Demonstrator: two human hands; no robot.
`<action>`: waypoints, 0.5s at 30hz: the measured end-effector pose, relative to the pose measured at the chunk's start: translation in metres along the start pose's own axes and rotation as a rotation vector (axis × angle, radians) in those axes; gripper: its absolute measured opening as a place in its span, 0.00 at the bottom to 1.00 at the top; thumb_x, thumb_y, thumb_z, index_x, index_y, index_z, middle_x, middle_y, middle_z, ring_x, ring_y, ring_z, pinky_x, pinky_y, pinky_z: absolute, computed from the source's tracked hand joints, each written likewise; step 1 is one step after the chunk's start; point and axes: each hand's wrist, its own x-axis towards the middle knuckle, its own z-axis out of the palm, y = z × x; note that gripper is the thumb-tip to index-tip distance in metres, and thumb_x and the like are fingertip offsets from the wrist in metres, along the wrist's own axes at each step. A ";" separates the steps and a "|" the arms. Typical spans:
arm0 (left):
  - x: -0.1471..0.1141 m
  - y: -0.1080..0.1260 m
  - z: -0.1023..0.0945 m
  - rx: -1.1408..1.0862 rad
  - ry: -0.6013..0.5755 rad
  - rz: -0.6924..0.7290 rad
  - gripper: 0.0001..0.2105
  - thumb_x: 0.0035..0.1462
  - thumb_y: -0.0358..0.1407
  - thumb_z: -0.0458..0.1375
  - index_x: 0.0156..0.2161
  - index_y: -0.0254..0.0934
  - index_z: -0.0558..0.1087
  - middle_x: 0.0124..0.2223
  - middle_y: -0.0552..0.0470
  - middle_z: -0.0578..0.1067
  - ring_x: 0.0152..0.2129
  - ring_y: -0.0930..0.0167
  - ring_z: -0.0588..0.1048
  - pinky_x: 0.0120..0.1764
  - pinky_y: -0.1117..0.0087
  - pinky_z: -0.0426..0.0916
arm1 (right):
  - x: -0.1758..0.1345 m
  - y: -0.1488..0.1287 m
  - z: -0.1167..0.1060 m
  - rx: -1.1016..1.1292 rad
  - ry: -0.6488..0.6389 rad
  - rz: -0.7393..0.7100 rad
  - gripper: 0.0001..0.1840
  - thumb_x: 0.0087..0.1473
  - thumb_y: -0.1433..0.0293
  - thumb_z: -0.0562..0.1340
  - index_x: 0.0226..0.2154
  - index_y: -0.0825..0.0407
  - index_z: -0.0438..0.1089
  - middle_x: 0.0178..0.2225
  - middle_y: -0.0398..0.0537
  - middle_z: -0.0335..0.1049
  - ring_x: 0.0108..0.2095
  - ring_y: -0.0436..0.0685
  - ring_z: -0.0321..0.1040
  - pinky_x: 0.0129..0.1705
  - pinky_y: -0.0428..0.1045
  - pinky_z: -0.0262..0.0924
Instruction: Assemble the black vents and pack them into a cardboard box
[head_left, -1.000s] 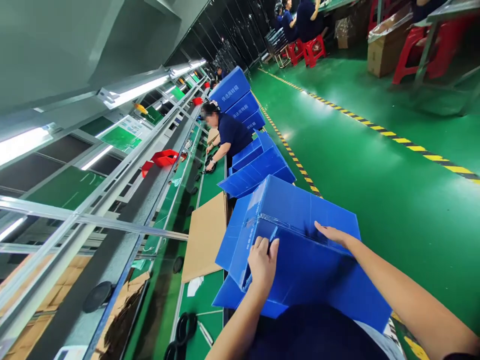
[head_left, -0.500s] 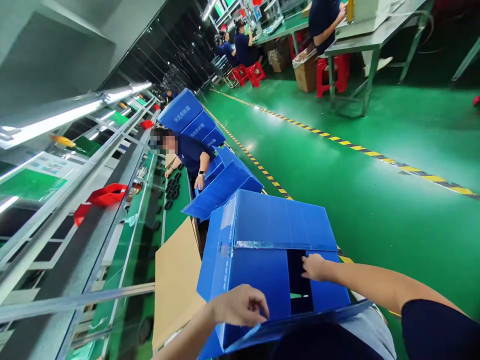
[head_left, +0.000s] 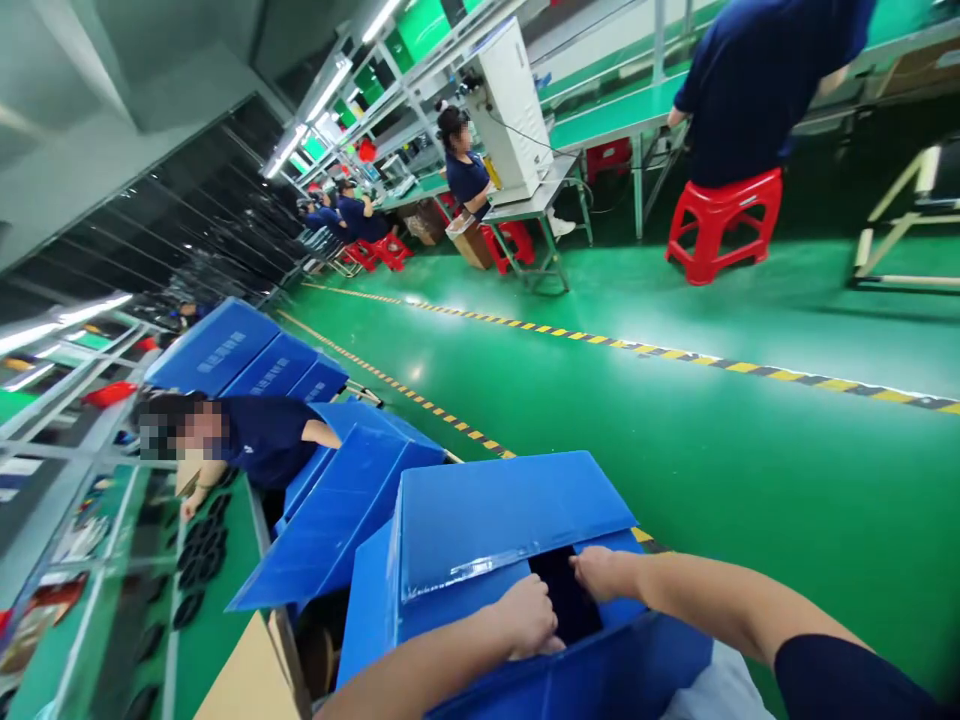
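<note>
A blue corrugated plastic box [head_left: 517, 510] stands in front of me, its flaps partly folded over a dark gap in the top. At the left edge of that gap is my left hand [head_left: 525, 615], fingers curled over the left flap. My right hand [head_left: 604, 574] is closed at the gap's opposite edge, gripping the right flap [head_left: 619, 610]. Its fingertips are partly hidden in the opening. The far flap, with a strip of clear tape along its edge, slopes up behind both hands.
Another open blue box [head_left: 337, 510] stands beyond, by a co-worker [head_left: 270, 440] leaning over a green conveyor [head_left: 236, 540] with black parts. Cardboard [head_left: 244, 675] is at lower left. Stacked blue boxes [head_left: 225, 345] stand farther off. Striped tape [head_left: 660, 352] crosses the green floor near a red stool [head_left: 724, 225].
My view has swung to the right. My left hand has moved from the box's near left corner to the gap, close to my right hand. The far flap has lifted a little.
</note>
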 end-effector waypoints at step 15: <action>-0.084 0.003 -0.150 0.168 0.623 0.064 0.20 0.49 0.42 0.63 0.17 0.38 0.59 0.17 0.57 0.66 0.21 0.72 0.62 0.29 0.64 0.53 | -0.180 0.007 -0.162 -0.199 0.370 -0.014 0.16 0.62 0.64 0.55 0.28 0.51 0.74 0.34 0.47 0.71 0.25 0.52 0.58 0.36 0.54 0.58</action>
